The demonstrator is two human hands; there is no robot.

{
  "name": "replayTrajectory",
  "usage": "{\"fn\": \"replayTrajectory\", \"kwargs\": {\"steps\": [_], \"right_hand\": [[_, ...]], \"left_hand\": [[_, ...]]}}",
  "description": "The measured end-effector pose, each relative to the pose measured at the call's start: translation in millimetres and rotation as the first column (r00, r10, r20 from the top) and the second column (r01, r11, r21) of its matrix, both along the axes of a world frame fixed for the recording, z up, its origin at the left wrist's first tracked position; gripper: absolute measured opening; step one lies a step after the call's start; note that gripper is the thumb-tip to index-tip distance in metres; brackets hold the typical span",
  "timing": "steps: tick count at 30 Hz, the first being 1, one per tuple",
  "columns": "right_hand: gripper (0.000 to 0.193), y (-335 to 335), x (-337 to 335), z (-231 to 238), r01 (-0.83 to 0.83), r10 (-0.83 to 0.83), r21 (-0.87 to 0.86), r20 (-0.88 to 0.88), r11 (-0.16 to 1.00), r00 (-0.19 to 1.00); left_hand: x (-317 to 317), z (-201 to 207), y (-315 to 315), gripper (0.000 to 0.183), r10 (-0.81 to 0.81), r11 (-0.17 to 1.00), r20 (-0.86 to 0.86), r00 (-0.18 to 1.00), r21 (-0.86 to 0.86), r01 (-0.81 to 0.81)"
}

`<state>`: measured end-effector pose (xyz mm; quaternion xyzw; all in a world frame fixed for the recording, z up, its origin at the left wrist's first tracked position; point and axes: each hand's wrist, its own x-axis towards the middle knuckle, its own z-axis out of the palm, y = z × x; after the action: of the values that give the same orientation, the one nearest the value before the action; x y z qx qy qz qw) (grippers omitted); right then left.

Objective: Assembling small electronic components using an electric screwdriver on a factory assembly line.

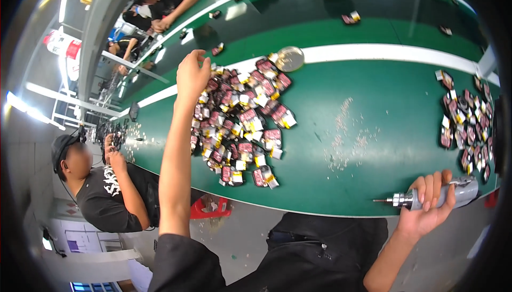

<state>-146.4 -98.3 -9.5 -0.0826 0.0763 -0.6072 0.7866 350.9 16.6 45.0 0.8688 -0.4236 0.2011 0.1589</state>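
Observation:
My left hand (192,73) reaches out over the far left end of a pile of small dark red and black parts with yellow and white tags (242,121) on the green worktable (346,95); its fingers are pinched together and whether they hold a part is hidden. My right hand (429,201) grips a grey electric screwdriver (426,196) at the near table edge, its metal tip pointing left.
A second heap of the same parts (469,127) lies at the right. A round metal tin (289,58) sits behind the main pile. Small screws (346,143) are scattered mid-table. A seated person (101,185) works at my left; others sit farther along.

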Motion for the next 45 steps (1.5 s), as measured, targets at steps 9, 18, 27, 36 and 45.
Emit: {"fn": "replayTrajectory", "kwargs": {"steps": [9, 18, 27, 36, 45], "right_hand": [[0.012, 2, -3, -9, -0.065, 0.065, -0.031, 0.004, 0.997, 0.998], [0.013, -3, 7, -1, -0.114, 0.109, -0.058, -0.078, 0.992, 0.991], [0.013, -7, -4, -10, -0.153, 0.147, -0.097, -0.066, 0.984, 0.987], [0.015, 28, -34, -4, -0.208, 0.203, -0.087, -0.066, 0.974, 0.977], [0.016, 42, -29, -12, -0.344, 0.341, -0.061, -0.052, 0.937, 0.939]], "left_hand": [[110, -20, -53, 0.067, 0.32, 0.93, -0.365, 0.874, 0.294, -0.218], [96, -25, -59, 0.036, 0.074, 0.977, -0.122, 0.99, 0.21, -0.047], [-278, -2, -87, 0.047, -0.852, 0.421, -0.324, 0.412, 0.045, 0.906], [-337, -34, -61, 0.052, -0.872, 0.297, -0.397, 0.288, 0.04, 0.954], [-342, -40, -62, 0.042, -0.89, 0.358, -0.321, 0.324, -0.052, 0.932]]}}
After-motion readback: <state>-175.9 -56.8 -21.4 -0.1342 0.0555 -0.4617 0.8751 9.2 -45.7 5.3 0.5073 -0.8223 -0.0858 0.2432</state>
